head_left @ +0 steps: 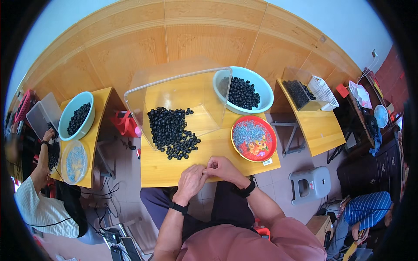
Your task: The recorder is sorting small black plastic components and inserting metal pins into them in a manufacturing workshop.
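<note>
My left hand (190, 180) and my right hand (223, 168) meet at the table's front edge, thumbs and fingers pinched together. Whatever lies between the fingertips is too small and covered to make out. Just beyond them, small black ring-shaped parts (167, 128) are heaped on the yellow table (163, 175), some spilling toward my hands. The heap spreads out of a clear plastic bin (178, 78) that lies on its side. Right of my hands, a round red tray (234, 145) with a flower picture holds many small, clear bluish pieces (250, 130).
A light blue basin (266, 104) of black parts stands at the back right. On the left, a co-worker (41, 191) reaches among black parts beside another basin (90, 117). A grey stool (310, 185) is to the right; another person (368, 209) sits at lower right.
</note>
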Available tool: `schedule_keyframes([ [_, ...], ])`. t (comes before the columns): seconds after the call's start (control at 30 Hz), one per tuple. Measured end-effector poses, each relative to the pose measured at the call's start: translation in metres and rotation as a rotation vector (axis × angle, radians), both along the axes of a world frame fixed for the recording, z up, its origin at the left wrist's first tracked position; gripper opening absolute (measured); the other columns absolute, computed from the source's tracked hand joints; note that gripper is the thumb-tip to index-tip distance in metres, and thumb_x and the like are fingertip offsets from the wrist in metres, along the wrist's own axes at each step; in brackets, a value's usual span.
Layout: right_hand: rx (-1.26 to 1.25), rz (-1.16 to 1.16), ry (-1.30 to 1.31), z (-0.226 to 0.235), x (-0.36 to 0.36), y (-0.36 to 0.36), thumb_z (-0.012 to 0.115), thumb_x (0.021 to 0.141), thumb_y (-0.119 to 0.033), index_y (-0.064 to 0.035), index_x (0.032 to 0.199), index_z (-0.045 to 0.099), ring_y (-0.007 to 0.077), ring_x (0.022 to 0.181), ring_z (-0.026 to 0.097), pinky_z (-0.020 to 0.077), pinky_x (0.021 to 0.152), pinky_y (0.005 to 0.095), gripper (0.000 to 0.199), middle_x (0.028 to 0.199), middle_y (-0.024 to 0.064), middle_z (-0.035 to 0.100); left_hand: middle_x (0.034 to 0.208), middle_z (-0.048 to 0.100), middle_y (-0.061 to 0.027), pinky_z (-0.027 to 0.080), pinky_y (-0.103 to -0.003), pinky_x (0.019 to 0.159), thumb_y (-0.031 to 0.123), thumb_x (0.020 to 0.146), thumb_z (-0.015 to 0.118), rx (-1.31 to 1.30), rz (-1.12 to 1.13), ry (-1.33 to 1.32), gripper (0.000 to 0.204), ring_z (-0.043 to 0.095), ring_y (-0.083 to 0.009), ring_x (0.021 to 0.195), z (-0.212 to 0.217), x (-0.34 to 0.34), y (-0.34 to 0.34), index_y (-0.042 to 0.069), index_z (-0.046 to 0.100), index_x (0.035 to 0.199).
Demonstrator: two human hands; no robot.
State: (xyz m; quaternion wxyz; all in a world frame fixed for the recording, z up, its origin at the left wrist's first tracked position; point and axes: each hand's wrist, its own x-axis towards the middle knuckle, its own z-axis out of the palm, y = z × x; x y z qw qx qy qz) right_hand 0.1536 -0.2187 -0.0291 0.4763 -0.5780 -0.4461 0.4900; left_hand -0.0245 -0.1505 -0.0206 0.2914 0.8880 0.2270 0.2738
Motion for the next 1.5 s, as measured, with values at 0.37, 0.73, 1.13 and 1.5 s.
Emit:
schedule_keyframes([
  [0.37, -0.119, -0.037, -0.363, 0.070, 0.049, -0.009, 0.071, 0.087, -0.010, -0.0006, 0.094, 0.075, 0.0153, 0.066, 0.071, 0.0544, 0.060, 0.0280, 0.013, 0.079, 0.0073, 0.073, 0.076, 0.063, -0.0108, 0.052, -0.043, 0.069, 0.028, 0.086, 0.078, -0.137, 0.027, 0.031, 0.027, 0.064, -0.0308, 0.074, 0.008, -0.006, -0.004, 0.004, 0.071, 0.096],
  [0.73, 0.266, -0.378, -0.670, 0.125, 0.094, 0.040, 0.067, 0.090, -0.004, -0.0012, 0.107, 0.074, 0.0151, 0.086, 0.070, 0.0548, 0.076, 0.0297, 0.019, 0.095, 0.0087, 0.075, 0.075, 0.062, -0.0105, 0.052, -0.041, 0.068, 0.024, 0.088, 0.074, -0.110, 0.028, -0.030, 0.025, 0.063, -0.0304, 0.075, 0.005, -0.001, 0.000, 0.004, 0.065, 0.077],
  [1.13, 0.350, -0.004, -1.070, 0.026, -0.013, 0.076, 0.066, 0.085, -0.011, -0.0064, 0.096, 0.068, 0.0347, 0.085, 0.066, 0.0524, 0.074, 0.0463, 0.012, 0.089, 0.0123, 0.063, 0.074, 0.060, -0.0126, 0.051, -0.043, 0.067, 0.019, 0.087, 0.074, -0.167, 0.067, -0.047, 0.025, 0.062, -0.0323, 0.072, -0.002, -0.006, 0.000, 0.002, 0.064, 0.073],
  [1.5, 0.252, -0.020, -0.862, 0.035, -0.009, 0.050, 0.068, 0.085, -0.013, -0.0057, 0.095, 0.070, 0.0346, 0.085, 0.067, 0.0536, 0.074, 0.0445, 0.012, 0.090, 0.0138, 0.067, 0.077, 0.065, -0.0120, 0.052, -0.036, 0.061, 0.007, 0.091, 0.070, -0.440, 0.309, -0.239, 0.014, 0.062, -0.0230, 0.062, -0.005, -0.001, 0.002, 0.000, 0.065, 0.102],
])
